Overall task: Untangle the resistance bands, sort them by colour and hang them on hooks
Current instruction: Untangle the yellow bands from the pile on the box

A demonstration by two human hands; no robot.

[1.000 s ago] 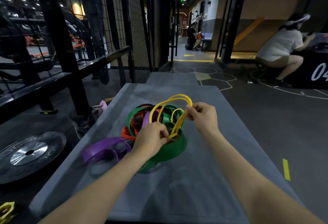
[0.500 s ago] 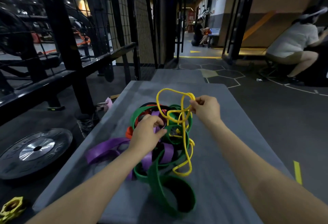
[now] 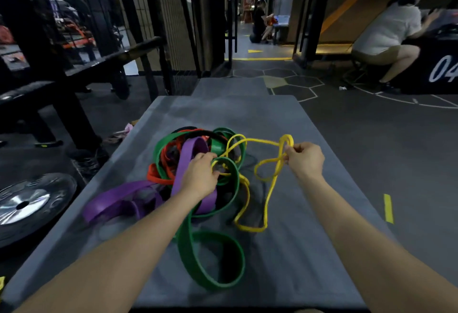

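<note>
Here, much of the tangle is hard to read: black and orange bands [image 3: 161, 175] at the far side of the heap blur into one another, and the left hand [image 3: 200, 176] covers the knot where yellow, green and purple strands cross. Whether its curled fingers pinch the yellow band [image 3: 269, 196] or merely rest among the loops cannot be told from this angle. The right hand [image 3: 306, 160], off to the right of the heap, plainly pinches a yellow strand between thumb and fingers, holding it raised and drawn away from the pile. From that pinch the yellow band runs left toward the other hand and also droops down to a loop lying on the grey padded bench [image 3: 309, 250]. A wide purple band [image 3: 116, 198] spreads to the left, partly under the left forearm, and a green band [image 3: 210, 263] loops toward the near edge. A weight plate [image 3: 27, 203] lies on the floor at left, cut by the frame edge. A crouching person [image 3: 386, 40] at far right is partly cropped.
</note>
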